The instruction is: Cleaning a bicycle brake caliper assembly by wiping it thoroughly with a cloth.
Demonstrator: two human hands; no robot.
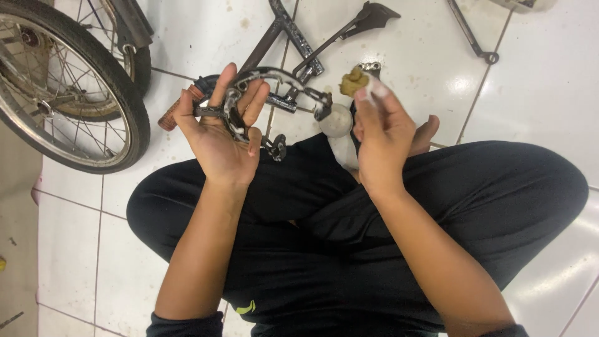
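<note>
The operator sits cross-legged on the tiled floor (536,68), black trousers (349,224) nearest the camera, both forearms raised over the lap. The left hand (219,134) is palm up with fingers half curled, cradling a bicycle brake caliper (249,103); its curved metal arms extend rightward toward the other hand. The right hand (380,134) is closed in a pinch on a small white cloth or swab carrying a lump of tan grease (354,81), held just above and beside the caliper's far end. A white round container (336,120) rests on the leg between the hands. To apply the grease well, keep the caliper steady in the palm, bring the lump to the pivot and spring points, and spread thinly, away from the pad faces. Beyond the hands lie a bike frame (293,31) and a stand (355,25); a wheel (68,93) stands at far left.
</note>
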